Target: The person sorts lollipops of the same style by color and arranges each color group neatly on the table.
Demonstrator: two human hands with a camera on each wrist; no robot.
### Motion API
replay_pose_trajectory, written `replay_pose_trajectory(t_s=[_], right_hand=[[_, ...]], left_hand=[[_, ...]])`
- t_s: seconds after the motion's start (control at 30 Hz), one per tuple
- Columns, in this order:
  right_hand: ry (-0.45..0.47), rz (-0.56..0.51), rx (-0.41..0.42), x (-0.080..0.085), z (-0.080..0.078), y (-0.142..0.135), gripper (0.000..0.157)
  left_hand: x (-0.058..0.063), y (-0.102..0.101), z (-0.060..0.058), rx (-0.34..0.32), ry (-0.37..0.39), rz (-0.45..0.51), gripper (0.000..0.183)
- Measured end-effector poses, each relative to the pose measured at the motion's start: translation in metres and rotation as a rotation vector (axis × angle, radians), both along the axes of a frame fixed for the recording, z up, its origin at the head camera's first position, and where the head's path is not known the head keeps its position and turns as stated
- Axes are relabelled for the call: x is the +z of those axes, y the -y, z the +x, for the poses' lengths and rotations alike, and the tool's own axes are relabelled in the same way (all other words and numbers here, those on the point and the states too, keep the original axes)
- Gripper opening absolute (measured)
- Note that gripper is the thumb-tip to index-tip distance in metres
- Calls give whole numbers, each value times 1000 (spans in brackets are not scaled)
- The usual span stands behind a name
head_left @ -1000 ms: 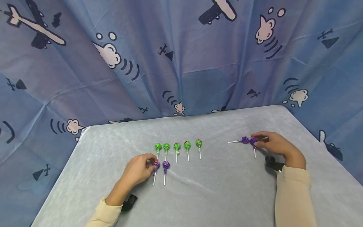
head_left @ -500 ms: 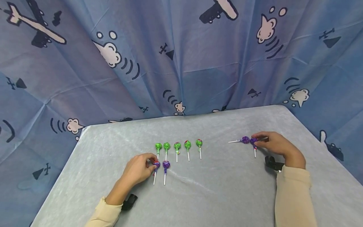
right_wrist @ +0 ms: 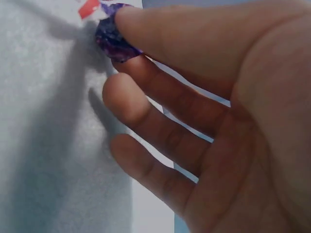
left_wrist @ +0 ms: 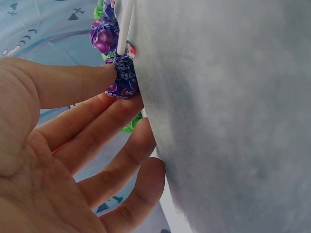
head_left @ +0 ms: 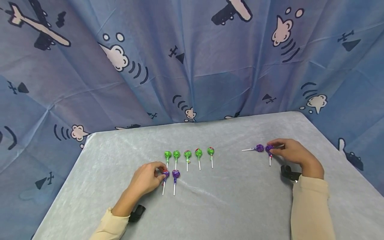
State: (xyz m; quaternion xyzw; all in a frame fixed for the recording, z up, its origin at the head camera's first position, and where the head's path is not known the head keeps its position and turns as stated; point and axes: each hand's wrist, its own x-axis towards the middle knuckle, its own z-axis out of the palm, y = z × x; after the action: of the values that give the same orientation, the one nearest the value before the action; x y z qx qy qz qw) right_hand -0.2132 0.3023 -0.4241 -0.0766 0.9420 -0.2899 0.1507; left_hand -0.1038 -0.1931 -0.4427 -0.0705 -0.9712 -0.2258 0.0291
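My left hand (head_left: 146, 178) pinches a purple-wrapped lollipop (left_wrist: 122, 80) by its head, thumb on one side and fingers on the other. Its stick points toward me on the table. Just right of it lies a second purple lollipop (head_left: 176, 174). Behind these two runs a row of several green lollipops (head_left: 187, 154), sticks toward me. At the right, my right hand (head_left: 292, 154) pinches another purple lollipop (right_wrist: 116, 41) between thumb and fingers. Close to its left lies one more purple lollipop (head_left: 259, 148), stick pointing left.
A pale grey cloth covers the table (head_left: 228, 200). Behind it hangs a blue curtain (head_left: 216, 86) printed with planes and clouds. Black wrist cameras sit under both wrists, the right one (head_left: 289, 173) low over the cloth.
The purple lollipop in my right hand has shifted slightly right, opening a small gap from the sideways one. My left hand has stayed in place on its lollipop.
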Motion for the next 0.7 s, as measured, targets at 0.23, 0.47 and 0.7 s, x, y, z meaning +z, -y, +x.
replay_pose_trajectory(t_s=[0.23, 0.47, 0.7], right_hand=[[-28, 30, -5, 10, 2, -1, 50], [-64, 32, -21, 20, 5, 0, 48], [-80, 14, -15, 22, 6, 3, 48]], left_hand=[[0, 0, 0, -1, 0, -1, 16], [0, 0, 0, -3, -11, -6, 15], [1, 0, 0, -2, -16, 0, 15]])
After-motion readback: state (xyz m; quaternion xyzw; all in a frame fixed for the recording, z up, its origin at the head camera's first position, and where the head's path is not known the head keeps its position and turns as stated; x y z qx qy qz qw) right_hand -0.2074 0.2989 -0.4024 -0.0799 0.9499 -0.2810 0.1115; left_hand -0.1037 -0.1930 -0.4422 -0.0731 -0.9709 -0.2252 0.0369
